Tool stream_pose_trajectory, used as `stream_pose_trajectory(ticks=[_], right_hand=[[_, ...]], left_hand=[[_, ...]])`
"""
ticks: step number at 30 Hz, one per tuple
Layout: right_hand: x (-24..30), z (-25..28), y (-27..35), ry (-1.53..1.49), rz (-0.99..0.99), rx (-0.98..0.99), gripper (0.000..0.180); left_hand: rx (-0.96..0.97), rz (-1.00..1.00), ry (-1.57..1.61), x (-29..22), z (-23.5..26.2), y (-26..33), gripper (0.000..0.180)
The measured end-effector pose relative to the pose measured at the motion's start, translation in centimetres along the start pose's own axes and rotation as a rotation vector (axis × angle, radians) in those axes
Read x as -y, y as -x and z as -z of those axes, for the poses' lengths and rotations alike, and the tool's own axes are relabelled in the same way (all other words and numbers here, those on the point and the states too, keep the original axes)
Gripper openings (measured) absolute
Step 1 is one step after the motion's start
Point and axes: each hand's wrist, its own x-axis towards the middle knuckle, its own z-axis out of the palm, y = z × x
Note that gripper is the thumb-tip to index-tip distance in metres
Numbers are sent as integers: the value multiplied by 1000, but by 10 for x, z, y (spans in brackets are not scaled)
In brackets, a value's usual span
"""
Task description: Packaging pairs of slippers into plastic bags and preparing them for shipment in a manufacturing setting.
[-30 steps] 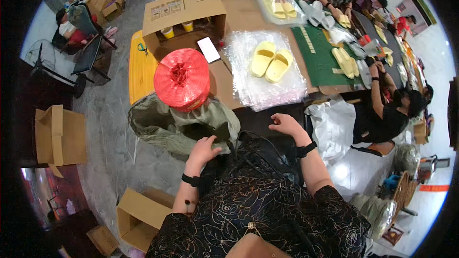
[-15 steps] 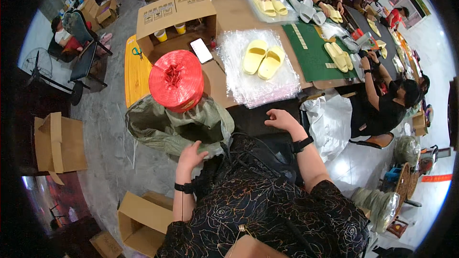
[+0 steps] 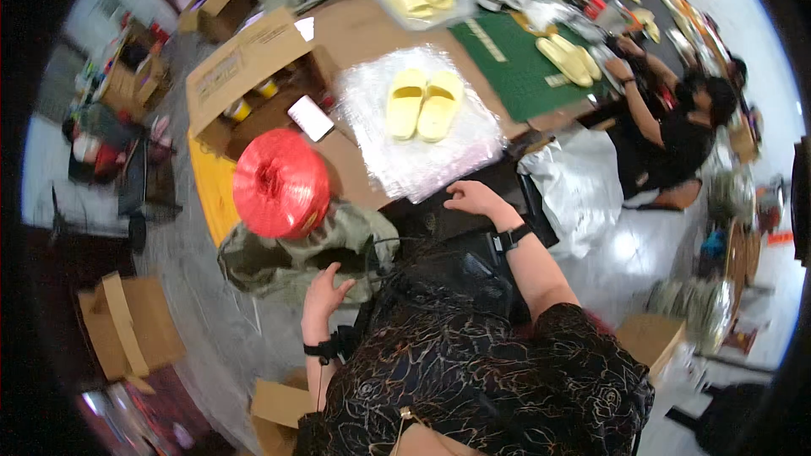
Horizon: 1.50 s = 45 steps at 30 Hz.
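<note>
My left hand [image 3: 325, 294] hovers beside a grey-green woven sack [image 3: 262, 266], its fingers apart and holding nothing. Near the table's front edge is my right hand [image 3: 477, 200], empty, with loosely bent fingers. Beyond it a pair of pale yellow slippers [image 3: 407, 110] lies side by side on a stack of clear plastic bags [image 3: 369, 139]. Neither hand touches the slippers or the bags. A big roll of red plastic twine [image 3: 279, 186] rests at the table's left corner, above the sack.
An open cardboard box [image 3: 241, 67] with yellow cups stands behind the twine; a white phone [image 3: 311, 118] lies by it. More slippers [image 3: 568, 61] sit on a green mat [image 3: 515, 89]. A white sack [image 3: 579, 190] hangs at the right, near a seated co-worker [image 3: 676, 131].
My view has turned and shifted, so the table and slippers sit differently in the picture. Both my hands stay empty. At the far side, a co-worker's hands still work over bagged yellow slippers.
</note>
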Motion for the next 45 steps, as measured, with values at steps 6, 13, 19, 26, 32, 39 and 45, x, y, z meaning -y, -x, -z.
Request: stream_pose_trajectory(ticks=[6, 13, 19, 26, 32, 39, 45], right_hand=[[-104, 22, 48, -228, -409, -398, 53], [-160, -10, 340, 451, -1221, -1436, 54], [-166, -140, 451, -170, -2162, -1032, 77], [-176, -213, 473, -771, -1090, -1369, 41], [-234, -266, 522, -601, -1242, -1553, 38], [-223, -230, 510, -806, -1313, -1654, 38], [-227, -228, 522, -816, -1238, -1719, 43]], left_hand=[[252, -80, -92, 15, -3, -30, 56], [529, -151, -280, 11, 3, -79, 56], [352, -277, -231, 1, -5, -83, 55], [495, -421, -347, -1, -7, -43, 51], [618, -407, -431, 25, -50, -48, 57], [478, -379, -420, 33, -70, -45, 56], [510, -409, -576, -5, -87, -4, 53]])
